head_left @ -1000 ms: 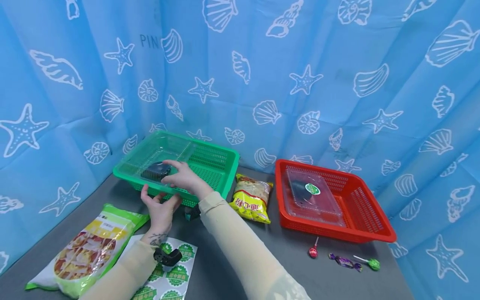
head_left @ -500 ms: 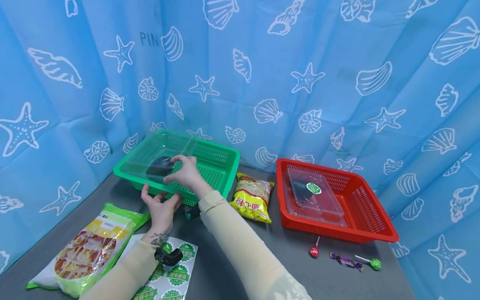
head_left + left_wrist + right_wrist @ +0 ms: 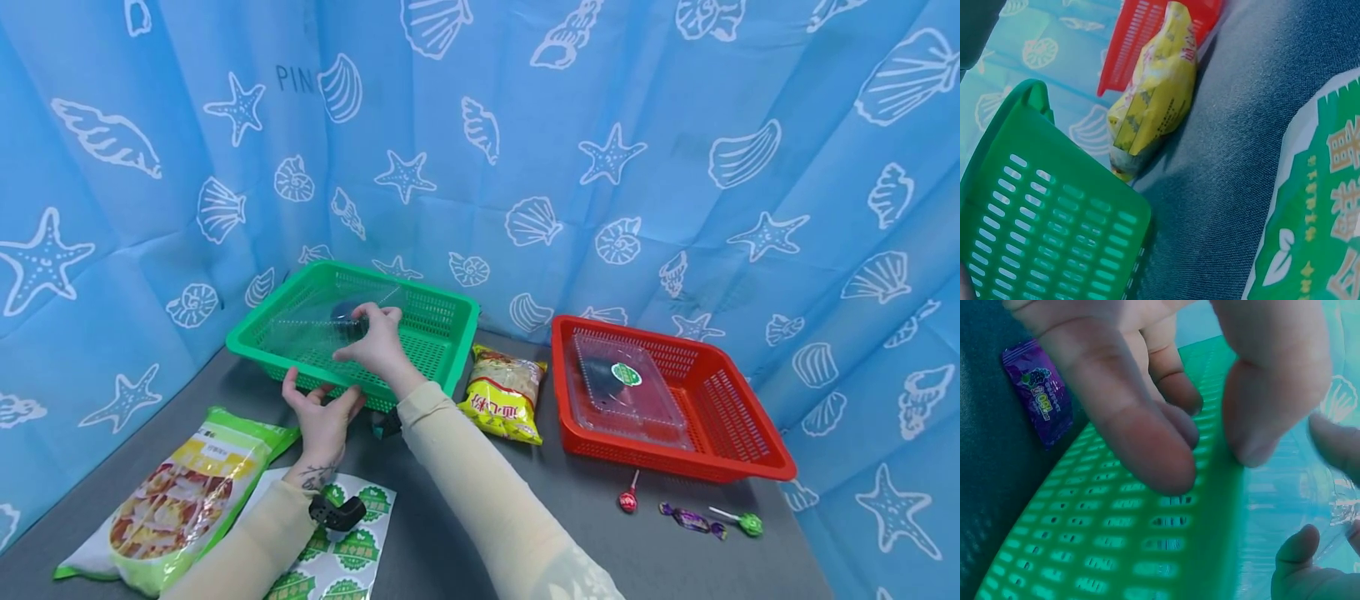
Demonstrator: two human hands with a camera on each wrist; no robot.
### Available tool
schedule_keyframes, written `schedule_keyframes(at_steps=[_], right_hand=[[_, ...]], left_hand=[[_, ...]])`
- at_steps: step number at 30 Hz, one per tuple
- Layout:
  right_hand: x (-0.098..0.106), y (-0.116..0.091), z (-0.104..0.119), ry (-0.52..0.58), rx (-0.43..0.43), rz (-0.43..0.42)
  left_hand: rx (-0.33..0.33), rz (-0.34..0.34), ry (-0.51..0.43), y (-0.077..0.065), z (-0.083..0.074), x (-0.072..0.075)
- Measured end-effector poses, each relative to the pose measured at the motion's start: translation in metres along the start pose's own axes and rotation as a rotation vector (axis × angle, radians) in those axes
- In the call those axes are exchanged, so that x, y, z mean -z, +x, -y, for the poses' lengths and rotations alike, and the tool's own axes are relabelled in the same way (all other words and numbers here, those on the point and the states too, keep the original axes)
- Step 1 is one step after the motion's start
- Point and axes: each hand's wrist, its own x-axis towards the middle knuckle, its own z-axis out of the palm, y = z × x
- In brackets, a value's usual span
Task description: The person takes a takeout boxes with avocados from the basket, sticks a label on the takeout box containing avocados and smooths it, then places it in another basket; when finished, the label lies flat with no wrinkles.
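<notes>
A green perforated basket [image 3: 423, 354] stands at the back left of the dark cloth. At its front rim my left hand [image 3: 324, 425] grips the edge, fingertips right at the rim. My right hand [image 3: 375, 350] reaches in from above, thumb and fingers bent round the edge of a clear plastic container [image 3: 311, 329]. The container is tilted inside the basket, a dark rounded patch showing near my right fingertips. Another such container [image 3: 630, 400], with a dark patch and a round green sticker [image 3: 626, 375], lies in the red basket [image 3: 727, 408] to the right.
Between the baskets is a yellow food packet [image 3: 502, 396]. A large white-and-green bag [image 3: 176, 508] lies front left, beside a sheet of green stickers [image 3: 352, 550]. In front of the red basket are a red lollipop [image 3: 627, 501], a purple wrapped candy [image 3: 692, 521] and a green lollipop [image 3: 748, 524].
My right hand has shifted slightly right and up with the container, which now tilts and whose dark patch has moved rightward. The left hand stays at the rim.
</notes>
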Motion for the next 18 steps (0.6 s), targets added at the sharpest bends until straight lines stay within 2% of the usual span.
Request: schedule_keyframes(at_steps=[10,18], right_hand=[[0.008,-0.005,-0.009,0.085,0.038,-0.005],[0.035,-0.008,-0.02,0.175,0.122,0.027]], left_hand=[[0.006,0.011,-0.045,-0.001,0.002,0.001],[0.015,0.006,-0.041,0.002,0.001,0.001]])
